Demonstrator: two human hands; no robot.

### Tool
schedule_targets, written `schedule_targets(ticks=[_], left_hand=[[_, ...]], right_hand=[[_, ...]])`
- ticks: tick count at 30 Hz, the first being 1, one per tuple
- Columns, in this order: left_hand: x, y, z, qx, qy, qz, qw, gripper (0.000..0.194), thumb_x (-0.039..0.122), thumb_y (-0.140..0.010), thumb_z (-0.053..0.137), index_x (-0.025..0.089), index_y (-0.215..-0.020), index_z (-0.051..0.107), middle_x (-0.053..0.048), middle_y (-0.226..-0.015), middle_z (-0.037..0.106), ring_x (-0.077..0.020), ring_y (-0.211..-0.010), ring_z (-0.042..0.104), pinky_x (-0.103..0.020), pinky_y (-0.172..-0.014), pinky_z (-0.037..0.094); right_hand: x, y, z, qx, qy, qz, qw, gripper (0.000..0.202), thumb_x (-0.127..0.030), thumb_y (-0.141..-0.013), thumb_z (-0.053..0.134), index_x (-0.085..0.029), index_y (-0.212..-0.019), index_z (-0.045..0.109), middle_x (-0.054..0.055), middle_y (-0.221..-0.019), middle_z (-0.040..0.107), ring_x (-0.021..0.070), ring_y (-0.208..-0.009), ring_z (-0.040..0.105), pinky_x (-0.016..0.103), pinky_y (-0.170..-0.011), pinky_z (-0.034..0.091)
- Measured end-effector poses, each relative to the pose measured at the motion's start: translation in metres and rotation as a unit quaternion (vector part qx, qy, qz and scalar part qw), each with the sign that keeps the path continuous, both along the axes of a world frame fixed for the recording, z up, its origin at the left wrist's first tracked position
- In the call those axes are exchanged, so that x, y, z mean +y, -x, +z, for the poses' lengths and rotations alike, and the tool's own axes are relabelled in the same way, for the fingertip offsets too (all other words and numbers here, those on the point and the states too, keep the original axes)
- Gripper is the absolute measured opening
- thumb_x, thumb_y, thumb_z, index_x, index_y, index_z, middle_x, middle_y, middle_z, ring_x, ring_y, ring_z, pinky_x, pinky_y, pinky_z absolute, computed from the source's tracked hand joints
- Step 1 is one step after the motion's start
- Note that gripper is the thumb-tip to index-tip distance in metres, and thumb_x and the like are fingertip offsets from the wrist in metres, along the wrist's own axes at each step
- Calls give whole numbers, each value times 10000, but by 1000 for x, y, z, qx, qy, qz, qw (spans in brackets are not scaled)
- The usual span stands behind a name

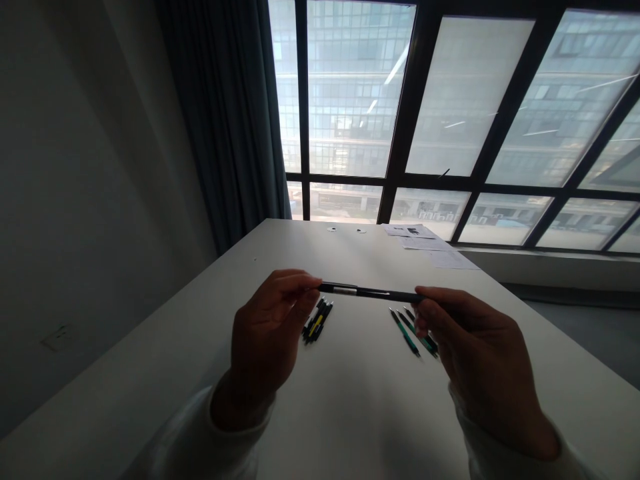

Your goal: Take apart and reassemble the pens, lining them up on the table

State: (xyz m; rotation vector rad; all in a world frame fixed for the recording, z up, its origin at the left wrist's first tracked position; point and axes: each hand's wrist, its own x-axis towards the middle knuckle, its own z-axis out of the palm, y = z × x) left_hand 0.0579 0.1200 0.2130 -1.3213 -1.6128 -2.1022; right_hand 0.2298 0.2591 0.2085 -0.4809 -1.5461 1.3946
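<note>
A black pen (370, 292) with a silvery band is held level above the table, one end in each hand. My left hand (270, 330) pinches its left end between thumb and fingers. At the right end, my right hand (480, 353) grips it the same way. Below and beside my left hand lies a bunch of several dark pens (325, 320), one with a yellow part (316, 325). Near my right hand several pens lie side by side, among them a green one (410, 341); my fingers partly cover this group.
The white table (345, 413) stretches toward a large window. Printed papers (420, 243) lie at its far right edge, and two small white pieces (331, 229) lie at the far edge. A dark curtain (230, 120) hangs at the left.
</note>
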Motion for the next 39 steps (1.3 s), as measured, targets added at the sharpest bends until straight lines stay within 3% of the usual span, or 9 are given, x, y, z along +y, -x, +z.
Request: schedule_targets(ticks=[10, 15, 25, 30, 39], left_hand=[[6, 8, -6, -129, -23, -105, 986, 140, 230, -740, 744, 179, -868, 721, -45, -850, 667, -129, -700, 619, -210, -611, 546], [6, 6, -7, -147, -40, -111, 982, 133, 204, -712, 767, 184, -836, 724, -36, -861, 680, -135, -731, 643, -221, -648, 564], [6, 3, -7, -140, -53, -95, 984, 112, 180, -710, 750, 169, -817, 719, -39, -889, 666, -139, -728, 651, -240, -661, 582], [7, 4, -6, -115, -54, -99, 987, 100, 159, -721, 732, 185, -816, 714, -28, -880, 655, -138, -757, 643, -235, -672, 572], [6, 3, -8, -154, -46, -97, 982, 129, 191, -707, 752, 182, -829, 712, -39, -905, 680, -160, -822, 663, -236, -692, 583]], right_hand=[[3, -3, -3, -3, -3, -27, 1000, 262, -255, -728, 783, -212, -981, 734, 22, -614, 650, 133, -534, 567, 201, -382, 353], [4, -2, -3, -1, -6, -27, 1000, 262, -255, -727, 784, -217, -981, 732, 18, -619, 654, 133, -535, 565, 203, -389, 362], [9, -2, -4, -4, 2, 6, 1000, 305, -254, -715, 799, -221, -1008, 724, 25, -700, 678, 159, -616, 624, 269, -528, 525], [8, -1, -1, 15, 10, 30, 999, 146, -313, -792, 731, -200, -885, 738, 35, -675, 677, 146, -579, 611, 266, -517, 522], [9, -2, -3, 26, 9, 27, 999, 156, -269, -782, 747, -201, -922, 735, 20, -630, 653, 141, -594, 606, 243, -519, 514]])
